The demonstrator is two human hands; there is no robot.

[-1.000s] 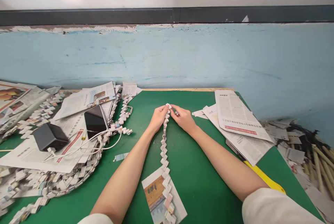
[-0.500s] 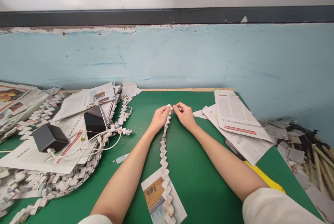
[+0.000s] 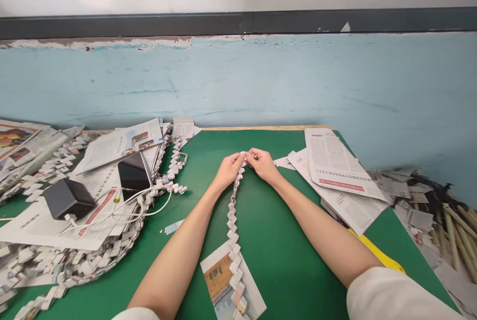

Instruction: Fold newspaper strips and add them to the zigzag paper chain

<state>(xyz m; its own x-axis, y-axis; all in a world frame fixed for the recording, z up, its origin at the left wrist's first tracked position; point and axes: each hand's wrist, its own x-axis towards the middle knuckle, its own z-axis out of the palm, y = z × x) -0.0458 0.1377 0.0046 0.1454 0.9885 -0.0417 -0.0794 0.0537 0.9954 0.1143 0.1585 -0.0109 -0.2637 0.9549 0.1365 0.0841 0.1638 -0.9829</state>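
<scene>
A zigzag chain of folded paper (image 3: 233,228) runs up the green table toward me and away, its far end pinched in my left hand (image 3: 229,170). My right hand (image 3: 263,165) is closed at that same end, its thumb and finger meeting the tip of the chain beside my left fingertips. Something small and dark shows by the right fingers, too small to name. The near part of the chain lies over a printed picture sheet (image 3: 218,280).
At left, newspapers (image 3: 121,146), a black box-shaped device (image 3: 69,198), a phone (image 3: 134,173) and a white cable (image 3: 164,212) lie among more paper chains (image 3: 100,263). At right are folded newspapers (image 3: 337,166), a yellow object (image 3: 380,252) and, beyond the table edge, rolled paper sticks (image 3: 452,235).
My right hand has moved slightly left, closing the small gap to my left hand at the chain's end. The view has shifted very slightly.
</scene>
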